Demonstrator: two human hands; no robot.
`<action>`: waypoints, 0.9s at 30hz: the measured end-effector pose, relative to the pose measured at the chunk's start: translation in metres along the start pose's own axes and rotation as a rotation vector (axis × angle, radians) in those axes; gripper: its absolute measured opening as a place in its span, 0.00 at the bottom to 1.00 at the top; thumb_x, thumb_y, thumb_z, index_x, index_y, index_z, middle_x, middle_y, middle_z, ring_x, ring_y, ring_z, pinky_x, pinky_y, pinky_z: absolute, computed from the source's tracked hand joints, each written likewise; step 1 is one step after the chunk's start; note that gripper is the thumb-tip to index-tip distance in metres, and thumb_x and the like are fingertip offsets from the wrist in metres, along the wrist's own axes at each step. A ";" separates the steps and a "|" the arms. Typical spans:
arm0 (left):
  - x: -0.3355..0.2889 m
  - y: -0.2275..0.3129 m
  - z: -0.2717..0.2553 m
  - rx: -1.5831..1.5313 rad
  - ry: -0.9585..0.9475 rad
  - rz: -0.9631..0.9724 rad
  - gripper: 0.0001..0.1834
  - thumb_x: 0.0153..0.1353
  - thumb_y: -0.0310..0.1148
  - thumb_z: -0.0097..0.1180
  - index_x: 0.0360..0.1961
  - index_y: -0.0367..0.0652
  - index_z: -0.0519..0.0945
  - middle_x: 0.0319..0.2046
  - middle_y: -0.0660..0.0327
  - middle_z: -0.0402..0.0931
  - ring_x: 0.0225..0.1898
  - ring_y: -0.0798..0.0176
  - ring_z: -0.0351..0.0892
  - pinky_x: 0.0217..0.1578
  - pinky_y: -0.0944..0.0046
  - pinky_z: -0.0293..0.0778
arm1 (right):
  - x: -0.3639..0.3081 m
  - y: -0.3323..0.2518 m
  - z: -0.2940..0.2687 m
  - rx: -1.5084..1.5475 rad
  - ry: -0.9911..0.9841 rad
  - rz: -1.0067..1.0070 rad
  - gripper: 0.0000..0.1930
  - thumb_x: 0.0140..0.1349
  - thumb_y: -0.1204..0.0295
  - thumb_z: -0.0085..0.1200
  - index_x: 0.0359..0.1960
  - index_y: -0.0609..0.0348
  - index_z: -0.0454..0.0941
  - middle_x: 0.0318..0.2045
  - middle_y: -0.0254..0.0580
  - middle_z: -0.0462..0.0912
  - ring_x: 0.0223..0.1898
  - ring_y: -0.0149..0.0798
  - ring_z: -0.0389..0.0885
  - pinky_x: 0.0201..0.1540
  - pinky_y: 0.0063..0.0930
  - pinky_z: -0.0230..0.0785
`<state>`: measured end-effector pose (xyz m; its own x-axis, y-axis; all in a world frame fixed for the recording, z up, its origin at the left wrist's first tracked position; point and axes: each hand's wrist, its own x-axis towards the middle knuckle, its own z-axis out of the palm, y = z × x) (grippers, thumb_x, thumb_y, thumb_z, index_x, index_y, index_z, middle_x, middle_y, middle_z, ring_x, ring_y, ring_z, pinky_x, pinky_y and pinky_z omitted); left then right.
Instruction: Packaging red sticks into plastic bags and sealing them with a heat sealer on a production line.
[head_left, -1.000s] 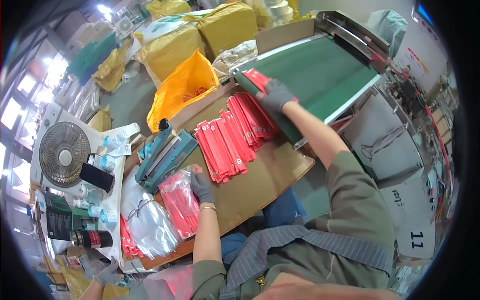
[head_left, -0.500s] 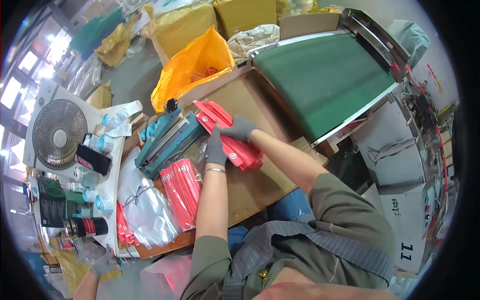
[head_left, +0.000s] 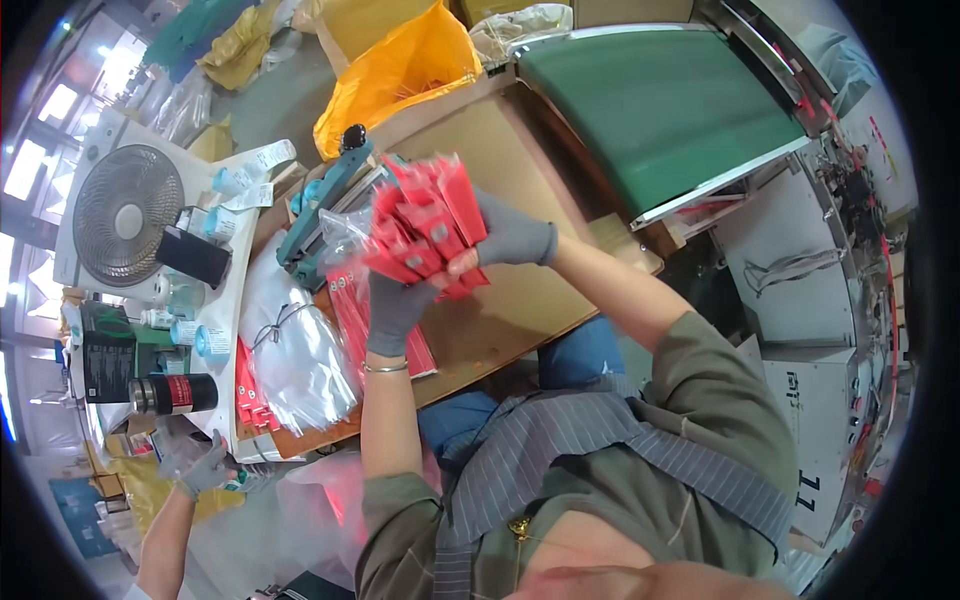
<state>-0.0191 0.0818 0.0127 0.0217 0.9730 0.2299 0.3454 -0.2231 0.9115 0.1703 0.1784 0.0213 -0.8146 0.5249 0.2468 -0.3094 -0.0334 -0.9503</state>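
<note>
Both my gloved hands hold a bundle of slim red packets [head_left: 420, 225] lifted above the brown cardboard work surface [head_left: 500, 150]. My left hand [head_left: 395, 310] grips the bundle from below. From the right side, my right hand [head_left: 510, 238] clasps the same bundle. A clear plastic bag [head_left: 345, 232] hangs at the bundle's left edge. A filled bag of red packets [head_left: 352, 305] lies flat on the surface just under my left hand. Behind the bundle sits a teal heat sealer [head_left: 320, 215].
A green conveyor belt [head_left: 660, 100] runs at the upper right. A pile of clear bags [head_left: 295, 360] lies left of me, beside a white fan [head_left: 125, 215], a black bottle [head_left: 170, 393] and an orange bag [head_left: 395, 75]. Another person's gloved hand [head_left: 200, 470] reaches in at lower left.
My right hand came off the conveyor, gathered the red packets spread on the cardboard, and both hands have raised them as one bundle. The surface where they lay is now bare.
</note>
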 end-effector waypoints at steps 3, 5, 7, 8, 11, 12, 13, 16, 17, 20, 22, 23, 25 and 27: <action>-0.012 0.001 0.012 0.005 0.072 0.009 0.44 0.41 0.34 0.72 0.59 0.39 0.63 0.51 0.56 0.72 0.52 0.59 0.73 0.52 0.59 0.70 | -0.003 -0.005 0.015 -0.165 0.021 -0.167 0.54 0.41 0.65 0.72 0.68 0.61 0.47 0.60 0.46 0.64 0.61 0.37 0.63 0.63 0.31 0.56; -0.019 -0.010 0.012 0.113 0.063 0.048 0.41 0.41 0.33 0.71 0.58 0.39 0.65 0.51 0.55 0.73 0.51 0.58 0.75 0.51 0.61 0.72 | -0.003 -0.013 0.043 -0.351 0.031 -0.262 0.49 0.41 0.65 0.72 0.65 0.62 0.55 0.57 0.47 0.68 0.57 0.37 0.67 0.59 0.30 0.61; -0.028 -0.003 0.008 0.144 0.006 -0.078 0.40 0.42 0.33 0.70 0.57 0.39 0.65 0.50 0.55 0.74 0.49 0.58 0.76 0.49 0.61 0.73 | -0.008 -0.025 0.068 -0.090 0.139 -0.054 0.47 0.41 0.65 0.72 0.63 0.62 0.57 0.55 0.44 0.68 0.56 0.34 0.68 0.58 0.29 0.62; -0.030 0.006 0.005 0.180 -0.047 -0.202 0.38 0.43 0.33 0.69 0.57 0.39 0.66 0.49 0.56 0.74 0.48 0.58 0.77 0.47 0.62 0.74 | -0.008 -0.031 0.079 0.174 0.238 0.150 0.45 0.41 0.66 0.72 0.61 0.62 0.60 0.54 0.42 0.69 0.54 0.32 0.68 0.57 0.28 0.63; -0.067 0.034 0.003 -0.376 -0.029 -0.280 0.37 0.43 0.37 0.67 0.56 0.42 0.68 0.49 0.58 0.75 0.46 0.57 0.78 0.46 0.61 0.76 | -0.017 -0.042 0.106 -0.095 0.305 0.012 0.37 0.47 0.67 0.67 0.59 0.61 0.63 0.49 0.39 0.73 0.50 0.30 0.70 0.54 0.27 0.64; -0.078 0.045 0.008 -0.768 -0.057 -0.414 0.38 0.43 0.40 0.67 0.56 0.43 0.68 0.49 0.58 0.75 0.46 0.57 0.78 0.47 0.61 0.75 | -0.017 -0.046 0.108 -0.236 0.250 -0.128 0.35 0.50 0.66 0.65 0.59 0.61 0.63 0.48 0.40 0.74 0.51 0.31 0.70 0.54 0.27 0.64; -0.089 0.041 0.019 -0.960 -0.062 -0.415 0.39 0.44 0.44 0.67 0.57 0.43 0.66 0.50 0.57 0.73 0.49 0.58 0.76 0.50 0.61 0.74 | -0.009 -0.035 0.101 -0.503 0.239 -0.304 0.31 0.53 0.64 0.62 0.57 0.62 0.66 0.47 0.43 0.76 0.51 0.32 0.71 0.54 0.29 0.64; -0.127 0.010 0.063 -1.262 0.030 -0.426 0.46 0.47 0.57 0.62 0.61 0.42 0.61 0.54 0.55 0.68 0.56 0.57 0.70 0.56 0.60 0.67 | -0.002 0.012 0.081 -0.039 -0.231 0.181 0.21 0.53 0.65 0.58 0.46 0.66 0.76 0.41 0.47 0.79 0.45 0.35 0.76 0.52 0.30 0.66; -0.137 0.010 0.067 -1.134 0.063 -0.406 0.49 0.45 0.64 0.60 0.60 0.41 0.62 0.54 0.55 0.68 0.54 0.57 0.71 0.55 0.58 0.69 | -0.009 0.031 0.082 0.149 -0.338 0.253 0.18 0.53 0.66 0.57 0.42 0.67 0.78 0.38 0.47 0.80 0.42 0.36 0.77 0.50 0.30 0.66; -0.142 -0.021 0.053 -0.686 0.180 -0.195 0.36 0.58 0.59 0.50 0.56 0.39 0.67 0.46 0.60 0.70 0.49 0.59 0.72 0.52 0.60 0.70 | -0.027 0.028 0.097 0.314 -0.221 0.268 0.14 0.52 0.71 0.54 0.39 0.67 0.78 0.31 0.43 0.80 0.38 0.34 0.78 0.48 0.27 0.67; -0.130 -0.017 -0.006 -0.329 0.038 -0.314 0.23 0.68 0.44 0.43 0.57 0.38 0.66 0.44 0.62 0.74 0.38 0.66 0.75 0.43 0.67 0.72 | -0.034 0.022 0.098 0.427 -0.218 0.321 0.14 0.52 0.72 0.54 0.40 0.66 0.77 0.33 0.43 0.80 0.38 0.34 0.78 0.47 0.25 0.68; -0.107 0.071 -0.010 -0.844 0.113 -0.246 0.19 0.65 0.38 0.46 0.53 0.37 0.72 0.37 0.62 0.77 0.31 0.70 0.73 0.38 0.70 0.71 | -0.037 0.020 0.092 0.541 -0.205 0.361 0.14 0.52 0.73 0.53 0.41 0.65 0.76 0.34 0.42 0.80 0.38 0.33 0.78 0.45 0.24 0.69; -0.100 0.044 -0.013 -0.385 0.521 -0.015 0.15 0.64 0.34 0.46 0.48 0.39 0.77 0.31 0.63 0.77 0.24 0.72 0.71 0.26 0.73 0.70 | -0.016 0.026 0.108 0.469 -0.203 0.208 0.16 0.53 0.72 0.54 0.44 0.65 0.74 0.36 0.42 0.79 0.39 0.33 0.78 0.44 0.24 0.70; -0.097 0.116 0.021 -0.069 0.472 0.197 0.14 0.65 0.33 0.46 0.47 0.40 0.78 0.29 0.64 0.77 0.22 0.73 0.70 0.22 0.73 0.68 | -0.015 0.040 0.108 0.408 -0.160 0.066 0.19 0.55 0.71 0.54 0.48 0.64 0.72 0.38 0.42 0.79 0.39 0.33 0.79 0.44 0.25 0.72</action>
<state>0.0386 -0.0369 0.0891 -0.3511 0.7829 0.5137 0.3139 -0.4184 0.8523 0.1168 0.0776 0.0001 -0.8948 0.3732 0.2453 -0.3967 -0.4120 -0.8203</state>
